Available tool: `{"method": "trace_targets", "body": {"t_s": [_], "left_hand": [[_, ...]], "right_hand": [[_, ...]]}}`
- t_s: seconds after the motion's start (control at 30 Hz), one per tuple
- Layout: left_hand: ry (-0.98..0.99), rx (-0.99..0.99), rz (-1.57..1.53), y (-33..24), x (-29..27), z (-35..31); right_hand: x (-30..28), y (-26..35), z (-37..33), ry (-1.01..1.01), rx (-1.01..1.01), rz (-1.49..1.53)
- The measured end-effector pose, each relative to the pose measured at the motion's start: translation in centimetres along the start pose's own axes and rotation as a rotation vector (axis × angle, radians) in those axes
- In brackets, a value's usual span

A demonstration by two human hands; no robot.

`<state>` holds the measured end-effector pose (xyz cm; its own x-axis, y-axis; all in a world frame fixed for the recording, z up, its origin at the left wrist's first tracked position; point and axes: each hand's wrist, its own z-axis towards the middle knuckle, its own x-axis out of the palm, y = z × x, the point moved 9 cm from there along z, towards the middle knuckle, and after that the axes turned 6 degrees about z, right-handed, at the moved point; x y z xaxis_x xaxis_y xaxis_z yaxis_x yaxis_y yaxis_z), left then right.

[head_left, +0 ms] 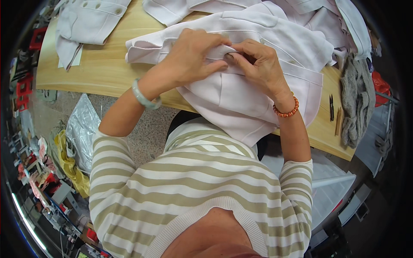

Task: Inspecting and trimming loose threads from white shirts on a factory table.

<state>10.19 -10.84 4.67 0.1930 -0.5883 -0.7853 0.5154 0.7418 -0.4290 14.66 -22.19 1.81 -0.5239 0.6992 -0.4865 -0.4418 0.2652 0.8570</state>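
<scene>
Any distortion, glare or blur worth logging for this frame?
Head view: rim falls to black, and the fisheye bows the light wooden table; head view: glare on the crumpled translucent plastic and from the white strip light; head view: left hand, right hand and pale pink garment softly lit, without obvious motion blur.
</scene>
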Motion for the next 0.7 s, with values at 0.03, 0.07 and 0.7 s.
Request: {"method": "trace_targets", "body": {"t_s": [0.03, 0.07, 0.7], "left_hand": [[0.001, 0.004, 0.001, 0.0, 0.1, 0.2], [0.169, -0.146, -0.112, 1.6, 1.8, 0.1], [0.282, -0.332, -0.003, 3.4, 4.0, -0.7]], "right_hand": [[0.0, -0.4, -0.1, 0.010, 0.029, 0.094], [-0.2, -0.5, -0.2, 0.006, 0.029, 0.094], [1.0, 1.2, 0.3, -0.033, -0.063, 0.225]]}}
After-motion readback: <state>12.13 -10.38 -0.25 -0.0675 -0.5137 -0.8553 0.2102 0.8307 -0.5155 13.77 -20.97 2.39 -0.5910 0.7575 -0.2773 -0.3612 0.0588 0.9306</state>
